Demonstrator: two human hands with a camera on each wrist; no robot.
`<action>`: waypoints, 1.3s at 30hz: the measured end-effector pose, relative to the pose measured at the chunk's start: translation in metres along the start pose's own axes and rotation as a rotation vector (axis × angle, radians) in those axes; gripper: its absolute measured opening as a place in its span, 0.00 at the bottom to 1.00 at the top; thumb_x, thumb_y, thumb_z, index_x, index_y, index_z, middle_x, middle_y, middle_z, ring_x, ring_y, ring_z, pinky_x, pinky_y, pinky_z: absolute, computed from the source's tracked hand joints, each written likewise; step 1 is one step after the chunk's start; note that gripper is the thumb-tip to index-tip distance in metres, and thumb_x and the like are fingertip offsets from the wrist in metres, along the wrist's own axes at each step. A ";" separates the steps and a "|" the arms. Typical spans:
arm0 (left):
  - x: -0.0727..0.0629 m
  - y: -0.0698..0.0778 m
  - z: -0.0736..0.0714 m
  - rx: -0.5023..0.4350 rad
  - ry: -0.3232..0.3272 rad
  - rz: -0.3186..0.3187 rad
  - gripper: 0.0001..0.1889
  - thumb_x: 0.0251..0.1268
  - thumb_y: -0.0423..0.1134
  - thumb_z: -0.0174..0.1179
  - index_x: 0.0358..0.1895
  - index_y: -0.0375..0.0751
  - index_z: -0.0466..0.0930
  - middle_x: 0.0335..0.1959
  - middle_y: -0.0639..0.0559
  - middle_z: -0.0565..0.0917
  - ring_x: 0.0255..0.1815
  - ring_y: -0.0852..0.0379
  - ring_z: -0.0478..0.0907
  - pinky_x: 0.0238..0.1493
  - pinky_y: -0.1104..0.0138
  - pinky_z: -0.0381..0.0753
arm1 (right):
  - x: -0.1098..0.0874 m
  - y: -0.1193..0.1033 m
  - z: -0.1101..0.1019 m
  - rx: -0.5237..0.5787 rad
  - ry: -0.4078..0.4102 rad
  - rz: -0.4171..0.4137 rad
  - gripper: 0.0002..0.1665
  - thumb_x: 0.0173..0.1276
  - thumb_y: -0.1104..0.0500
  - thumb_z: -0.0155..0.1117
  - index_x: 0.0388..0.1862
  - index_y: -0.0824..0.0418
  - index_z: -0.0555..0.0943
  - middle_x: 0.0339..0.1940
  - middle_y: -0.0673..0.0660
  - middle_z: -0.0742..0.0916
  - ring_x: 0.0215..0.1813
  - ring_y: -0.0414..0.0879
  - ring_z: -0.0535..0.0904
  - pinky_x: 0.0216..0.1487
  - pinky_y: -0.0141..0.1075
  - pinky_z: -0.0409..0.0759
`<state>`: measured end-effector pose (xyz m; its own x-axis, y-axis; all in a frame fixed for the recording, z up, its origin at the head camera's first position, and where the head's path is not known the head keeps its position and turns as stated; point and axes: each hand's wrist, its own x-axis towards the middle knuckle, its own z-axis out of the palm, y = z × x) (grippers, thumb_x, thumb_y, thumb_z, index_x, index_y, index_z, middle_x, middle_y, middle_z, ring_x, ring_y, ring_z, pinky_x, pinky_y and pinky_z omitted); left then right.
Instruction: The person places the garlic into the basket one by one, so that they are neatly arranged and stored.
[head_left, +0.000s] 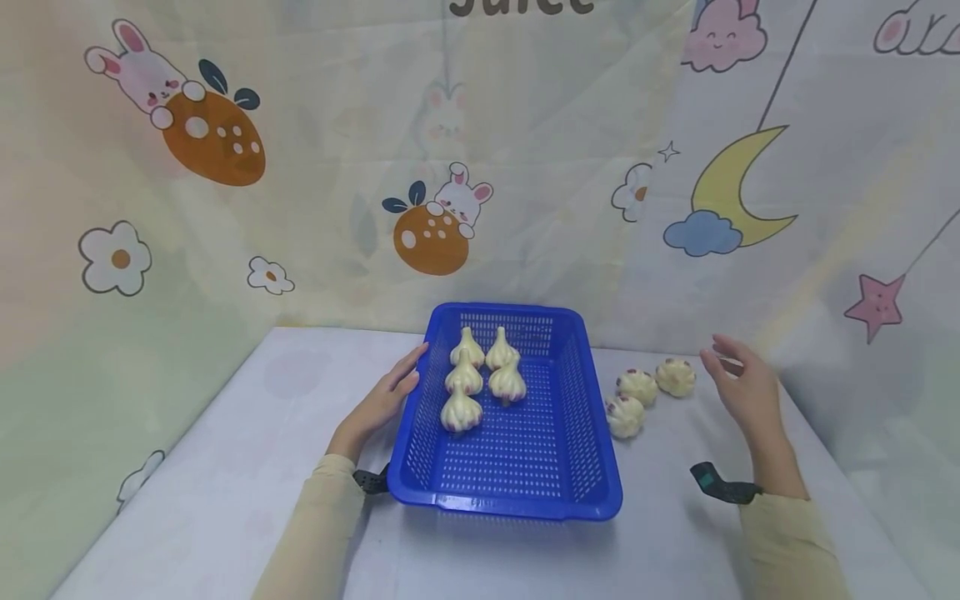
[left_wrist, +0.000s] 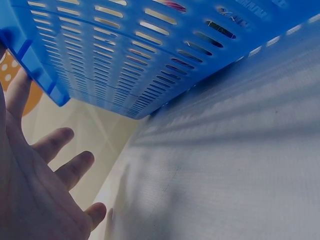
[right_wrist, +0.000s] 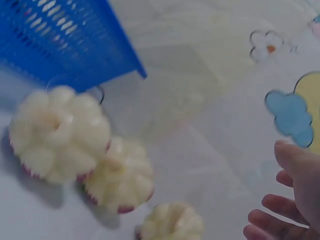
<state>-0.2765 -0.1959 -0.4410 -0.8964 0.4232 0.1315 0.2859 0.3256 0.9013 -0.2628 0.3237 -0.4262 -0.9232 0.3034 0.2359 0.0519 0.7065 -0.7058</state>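
A blue plastic basket (head_left: 517, 510) holds several white garlic bulbs (head_left: 461, 412), grouped in its left half. At the basket's left rim is my left hand (head_left: 378, 406). In the left wrist view, that hand's index finger touches the rim, while the other fingers (left_wrist: 75, 169) are spread and apart from the basket wall. Three more garlic bulbs (head_left: 637, 387) lie on the table just right of the basket, with purplish marks on them. My right hand (head_left: 750, 392) hovers to the right of the farthest bulb (right_wrist: 173, 222), fingers loosely bent, holding nothing.
The white-covered table (head_left: 300, 400) meets a printed cloth backdrop (head_left: 525, 233) behind the basket. Cloth sides also rise at left and right. A dark strap (head_left: 723, 485) sits on the right wrist, and another (head_left: 372, 480) on the left, close to the basket.
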 end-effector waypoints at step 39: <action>0.002 -0.008 0.002 -0.016 0.020 0.054 0.27 0.76 0.36 0.38 0.75 0.39 0.48 0.77 0.37 0.48 0.77 0.37 0.42 0.73 0.40 0.42 | 0.025 0.030 0.055 -0.258 -0.122 0.268 0.59 0.62 0.23 0.39 0.70 0.71 0.60 0.65 0.76 0.69 0.61 0.74 0.67 0.54 0.61 0.71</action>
<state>-0.2799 -0.1961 -0.4482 -0.8865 0.4229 0.1878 0.3285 0.2892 0.8991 -0.3054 0.3168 -0.4781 -0.9014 0.4323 -0.0260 0.3774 0.7547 -0.5367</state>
